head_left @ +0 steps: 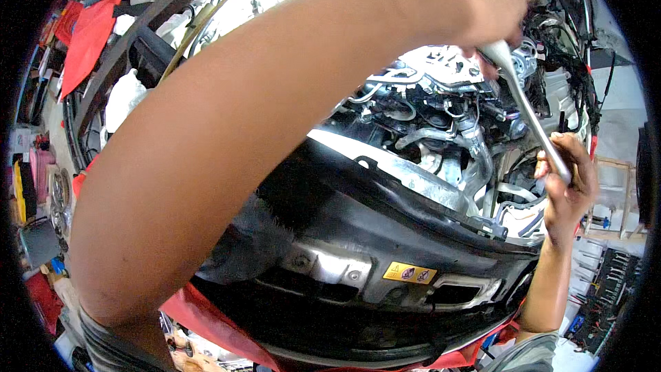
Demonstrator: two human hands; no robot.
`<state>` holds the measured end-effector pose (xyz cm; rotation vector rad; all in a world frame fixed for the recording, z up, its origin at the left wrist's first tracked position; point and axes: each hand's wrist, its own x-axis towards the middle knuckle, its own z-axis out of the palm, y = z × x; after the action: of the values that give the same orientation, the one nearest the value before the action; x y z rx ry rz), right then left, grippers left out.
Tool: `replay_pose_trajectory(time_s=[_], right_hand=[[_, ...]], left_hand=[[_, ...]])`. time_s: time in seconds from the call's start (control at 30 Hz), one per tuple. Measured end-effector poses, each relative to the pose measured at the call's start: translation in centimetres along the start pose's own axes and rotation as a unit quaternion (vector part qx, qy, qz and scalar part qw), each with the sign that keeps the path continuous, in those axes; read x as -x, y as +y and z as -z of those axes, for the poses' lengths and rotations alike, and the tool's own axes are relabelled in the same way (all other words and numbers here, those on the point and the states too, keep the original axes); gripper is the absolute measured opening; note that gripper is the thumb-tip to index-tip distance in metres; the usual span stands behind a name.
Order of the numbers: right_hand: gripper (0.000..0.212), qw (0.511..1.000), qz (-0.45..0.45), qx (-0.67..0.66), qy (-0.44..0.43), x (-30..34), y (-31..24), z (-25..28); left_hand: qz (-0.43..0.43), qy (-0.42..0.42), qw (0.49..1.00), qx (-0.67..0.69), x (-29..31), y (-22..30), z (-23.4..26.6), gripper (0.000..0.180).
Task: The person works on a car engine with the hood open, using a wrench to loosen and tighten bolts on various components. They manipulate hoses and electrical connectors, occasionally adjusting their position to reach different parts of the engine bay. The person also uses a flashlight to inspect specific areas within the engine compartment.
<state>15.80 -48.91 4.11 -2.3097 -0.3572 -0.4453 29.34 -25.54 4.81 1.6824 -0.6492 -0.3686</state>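
Note:
A long silver wrench-like tool [525, 100] slants over the right side of an open engine bay. My left arm reaches across the view, and my left hand [497, 10] is closed round its upper, wider part. That hand hides the tool's head, so its exact kind does not show. Lower down, my right hand [575, 179] grips the narrow end between thumb and fingers. Beneath and beside the tool lies the engine [441, 89], with hoses, brackets and wiring. A grey curved hose [480, 165] runs down just left of my right hand.
A black front panel [385, 217] with a yellow label [410, 273] spans the near side. Red cloth [220, 331] lies below it. At the left are a white reservoir [126, 100] and red fabric [89, 34]. A tool rack [606, 296] hangs at the lower right.

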Motion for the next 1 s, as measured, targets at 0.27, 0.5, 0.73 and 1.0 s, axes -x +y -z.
replay_pose_trajectory(time_s=[0.27,0.5,0.73,1.0], right_hand=[[0.049,0.823,-0.382,-0.084,-0.413,-0.7,8.5,-8.7],[0.057,0.881,-0.134,0.334,-0.305,-1.3,10.3,-18.5],[0.053,0.9,0.081,0.341,-0.259,-0.7,12.8,-19.1],[0.049,0.906,-0.088,0.282,-0.304,-2.5,13.1,-19.9]], left_hand=[[-0.117,0.163,0.98,-0.008,2.5,-0.8,0.5,0.03],[-0.087,0.175,0.978,0.078,1.6,-2.6,0.8,0.031],[-0.138,0.183,0.962,0.147,1.9,-4.2,-1.7,0.029],[-0.176,0.207,0.958,0.091,2.8,-6.3,-3.8,0.029]])
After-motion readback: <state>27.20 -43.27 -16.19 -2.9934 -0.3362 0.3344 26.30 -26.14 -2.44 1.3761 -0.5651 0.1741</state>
